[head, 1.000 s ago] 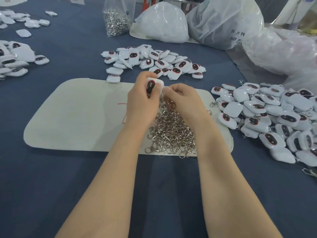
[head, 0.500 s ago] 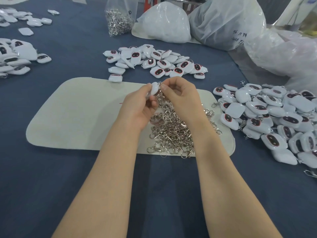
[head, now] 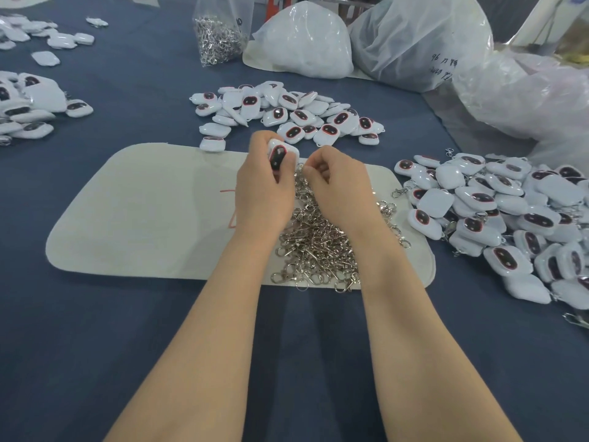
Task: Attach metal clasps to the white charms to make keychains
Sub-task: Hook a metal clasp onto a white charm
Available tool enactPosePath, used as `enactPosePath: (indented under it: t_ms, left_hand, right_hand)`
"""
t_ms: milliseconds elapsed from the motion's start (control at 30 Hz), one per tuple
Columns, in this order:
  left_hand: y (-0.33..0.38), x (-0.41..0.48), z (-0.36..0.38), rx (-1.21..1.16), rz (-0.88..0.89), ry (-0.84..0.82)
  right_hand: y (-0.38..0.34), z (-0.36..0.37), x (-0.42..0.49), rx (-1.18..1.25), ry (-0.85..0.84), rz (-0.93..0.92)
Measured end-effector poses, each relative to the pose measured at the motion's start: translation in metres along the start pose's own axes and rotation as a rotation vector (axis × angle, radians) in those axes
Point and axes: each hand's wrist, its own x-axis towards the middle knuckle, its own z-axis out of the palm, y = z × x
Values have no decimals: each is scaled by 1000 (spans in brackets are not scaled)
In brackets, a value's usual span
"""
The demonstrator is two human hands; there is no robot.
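Charm [head: 282, 154] gripped in the left hand [head: 264, 189], just above the clasp pile [head: 318, 247], so the right hand [head: 341, 183], fingers curled pinching a clasp [head: 300, 170], can hook it on.

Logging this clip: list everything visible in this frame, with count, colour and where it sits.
held charm: one, white with a dark oval, in the left hand
loose clasps: a heap, silver, on the mat below the hands
mat: one, cream, middle of the table
far charm pile: many, white, beyond the mat
right charm pile: many, white, some with clasps, right of the mat
left charm piles: two, white, left edge
clasp bag: one, clear, far centre
plastic bags: several, white or translucent, far right
tablecloth: one, blue, under everything
left hand: grips the held charm
right hand: fingers curled, pinching beside the charm; what it pinches is hidden
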Motion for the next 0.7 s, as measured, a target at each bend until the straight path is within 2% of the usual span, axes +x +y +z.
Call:
enactPosePath:
  t_ms: [100,167,200,300,400,500,700]
  left_hand:
    - [-1,-1,1,73,14,-21]
    - [0,2,2,-18,-86,-9]
    - [1,5,2,-145,-197,-7]
    - [3,12,-3,-749,-610,-57]
    - [4,13,-9,-1133,-831,-140]
    - [5,14,-13,-1211,-871,-213]
    - [6,13,-11,-1073,-859,-184]
  right_hand:
    - [-1,3,-2,-16,4,-6]
    - [-2,4,-3,58,33,6]
    - [-3,4,-3,118,40,11]
    - [-8,1,-3,326,20,25]
    - [-11,-1,-3,440,-29,-21]
    - [-13,-2,-3,516,-70,-44]
    - [-14,0,-3,505,-66,-18]
